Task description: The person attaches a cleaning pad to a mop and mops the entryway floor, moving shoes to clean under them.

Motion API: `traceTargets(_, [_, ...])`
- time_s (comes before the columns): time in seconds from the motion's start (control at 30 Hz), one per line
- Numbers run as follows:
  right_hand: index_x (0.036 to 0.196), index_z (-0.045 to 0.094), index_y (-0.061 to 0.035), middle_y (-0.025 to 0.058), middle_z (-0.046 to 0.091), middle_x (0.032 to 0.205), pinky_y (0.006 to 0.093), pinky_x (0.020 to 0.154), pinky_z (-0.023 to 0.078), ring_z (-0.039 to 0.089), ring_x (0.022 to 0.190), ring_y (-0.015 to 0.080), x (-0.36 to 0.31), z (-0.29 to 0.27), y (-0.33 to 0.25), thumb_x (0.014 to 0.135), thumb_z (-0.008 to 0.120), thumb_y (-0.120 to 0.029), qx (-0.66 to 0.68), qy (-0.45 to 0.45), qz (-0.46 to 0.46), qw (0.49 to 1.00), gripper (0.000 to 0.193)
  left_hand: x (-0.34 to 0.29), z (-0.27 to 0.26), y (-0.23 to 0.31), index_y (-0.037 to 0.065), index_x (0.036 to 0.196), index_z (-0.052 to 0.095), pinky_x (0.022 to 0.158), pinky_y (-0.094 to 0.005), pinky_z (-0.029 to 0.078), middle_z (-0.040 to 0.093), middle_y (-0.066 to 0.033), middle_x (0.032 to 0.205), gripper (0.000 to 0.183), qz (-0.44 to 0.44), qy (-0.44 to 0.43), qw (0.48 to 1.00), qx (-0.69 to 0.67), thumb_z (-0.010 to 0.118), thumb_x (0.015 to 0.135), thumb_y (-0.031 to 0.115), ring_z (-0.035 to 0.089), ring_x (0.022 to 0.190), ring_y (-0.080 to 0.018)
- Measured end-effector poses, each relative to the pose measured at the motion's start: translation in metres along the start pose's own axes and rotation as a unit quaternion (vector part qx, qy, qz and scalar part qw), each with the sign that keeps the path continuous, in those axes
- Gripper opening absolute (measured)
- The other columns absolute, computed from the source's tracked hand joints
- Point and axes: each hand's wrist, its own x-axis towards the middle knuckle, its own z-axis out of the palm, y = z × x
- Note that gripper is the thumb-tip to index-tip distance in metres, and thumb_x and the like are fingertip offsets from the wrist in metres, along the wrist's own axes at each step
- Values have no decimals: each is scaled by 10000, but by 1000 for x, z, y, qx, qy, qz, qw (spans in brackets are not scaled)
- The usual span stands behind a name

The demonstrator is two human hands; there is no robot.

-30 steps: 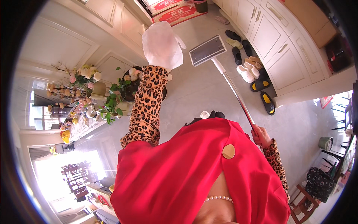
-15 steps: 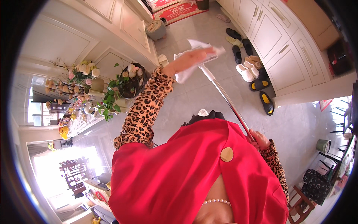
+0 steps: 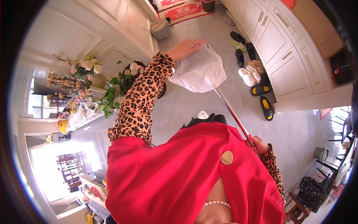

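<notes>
A flat mop slants across the view, its silvery pole (image 3: pixel 235 116) running from lower right up to its head. A thin white cloth (image 3: pixel 199 71) hangs over the mop head and hides it. At the cloth's upper left edge is my left hand (image 3: pixel 184 49), fingers reaching along the top rim; the thumb is hidden. The cloth's edge seems pinched there. My right hand (image 3: pixel 258 144) is wrapped round the pole near its lower end, beside my red garment (image 3: pixel 179 164). Both forearms wear leopard-print sleeves (image 3: pixel 138 97).
Several shoes and slippers (image 3: pixel 248 76) line the floor by the white cabinets (image 3: pixel 287 71) at right. Potted plants and flowers (image 3: pixel 108 100) stand at left. A grey bin (image 3: pixel 160 29) and a red mat (image 3: pixel 186 12) are at the far end. A stool (image 3: pixel 296 205) is lower right.
The white cloth has spread over the mop head, which showed partly before. My left hand has moved slightly up and left to the cloth's edge. My right hand stays on the pole.
</notes>
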Motion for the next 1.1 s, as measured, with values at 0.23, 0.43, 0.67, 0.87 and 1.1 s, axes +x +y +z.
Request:
traceTargets(0.23, [614,391,-77,-46,280,426,196,293,164,223,319,44,-7,4,-4,840,367,-461,-46,30,9,998,446,18,6,-2,89,866,522,699,-302,400,515,-60,780,125,105,23,972,209,477,782,171,481,771,-214])
traceTargets(0.43, [626,413,-64,-40,300,432,199,294,163,233,322,43,-5,2,4,845,370,-448,-97,49,-9,994,444,42,14,-2,77,815,515,690,-320,403,533,-51,767,107,123,118,959,227,473,783,171,494,775,-221])
traceTargets(0.67, [630,418,-61,-31,308,429,199,290,168,240,320,44,2,-5,18,840,377,-453,-44,33,-25,998,447,61,9,-17,64,903,548,717,-339,416,565,-100,851,237,45,80,983,160,463,787,253,521,830,-254])
traceTargets(0.87, [636,421,-67,-30,296,414,207,287,175,240,310,52,-1,-7,21,846,361,-448,-35,42,-72,996,439,20,-32,-20,38,907,549,692,-309,432,576,-99,890,397,-120,50,983,126,411,820,400,547,809,-189])
traceTargets(1.1, [615,397,-78,-35,275,401,209,285,161,211,291,59,8,-11,24,852,332,-454,-10,41,-140,989,449,-23,1,-29,55,910,535,732,-283,418,551,-83,930,353,-341,-52,816,-463,416,835,379,521,836,-168])
